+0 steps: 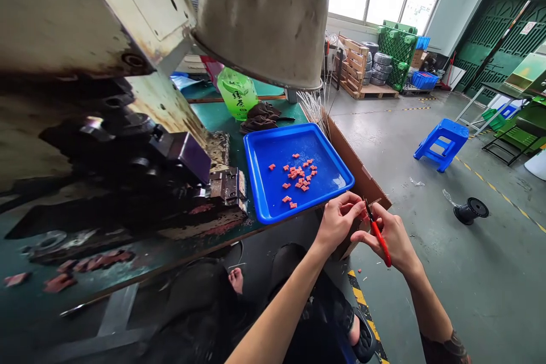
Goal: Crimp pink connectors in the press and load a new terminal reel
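Left hand [336, 220] pinches a piece [365, 213], right hand [393, 234] curls fingers round cutters [381, 243]; apparently trimming, next needing careful aim.

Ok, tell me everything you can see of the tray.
The tray is bright blue, shallow and roughly rectangular, with rounded corners and a raised rim. It looks like glossy plastic. It lies flat and open side up on the green table, at the table's edge. Small pinkish-red pieces lie loose in it, mostly clustered near its middle. The left hand is close to its near right corner; contact can't be told.
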### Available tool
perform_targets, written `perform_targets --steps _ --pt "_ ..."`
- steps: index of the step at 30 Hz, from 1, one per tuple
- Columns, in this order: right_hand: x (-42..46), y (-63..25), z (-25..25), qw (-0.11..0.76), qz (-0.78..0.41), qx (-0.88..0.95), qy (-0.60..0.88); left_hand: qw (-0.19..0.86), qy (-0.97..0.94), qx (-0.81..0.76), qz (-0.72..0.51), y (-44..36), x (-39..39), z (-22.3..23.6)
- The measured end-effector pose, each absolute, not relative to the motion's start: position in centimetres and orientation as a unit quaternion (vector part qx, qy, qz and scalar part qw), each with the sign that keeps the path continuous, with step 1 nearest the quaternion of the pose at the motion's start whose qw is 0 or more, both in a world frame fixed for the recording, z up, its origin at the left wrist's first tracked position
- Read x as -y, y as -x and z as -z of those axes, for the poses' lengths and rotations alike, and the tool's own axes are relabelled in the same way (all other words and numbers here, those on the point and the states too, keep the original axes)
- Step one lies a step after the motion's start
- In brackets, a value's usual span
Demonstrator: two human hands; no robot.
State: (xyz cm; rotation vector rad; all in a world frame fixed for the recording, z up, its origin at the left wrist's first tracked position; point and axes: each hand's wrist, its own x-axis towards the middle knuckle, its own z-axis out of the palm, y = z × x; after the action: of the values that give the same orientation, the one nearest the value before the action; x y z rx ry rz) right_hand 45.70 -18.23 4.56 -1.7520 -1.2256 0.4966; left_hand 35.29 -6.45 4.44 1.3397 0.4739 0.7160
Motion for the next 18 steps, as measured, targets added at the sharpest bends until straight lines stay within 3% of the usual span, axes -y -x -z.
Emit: perform_targets --steps 10,18 --pt "17.2 -45.8 -4.5 0.463 -0.18 0.471 0.729 0.703 -0.601 -0.22 -0.31 -35.4 5.9 -4.3" --pt "17.0 -45.5 -3.1 0.608 -0.304 0.34 0.65 0.687 -0.59 -0.24 -0.35 -35.9 5.4 -3.5"
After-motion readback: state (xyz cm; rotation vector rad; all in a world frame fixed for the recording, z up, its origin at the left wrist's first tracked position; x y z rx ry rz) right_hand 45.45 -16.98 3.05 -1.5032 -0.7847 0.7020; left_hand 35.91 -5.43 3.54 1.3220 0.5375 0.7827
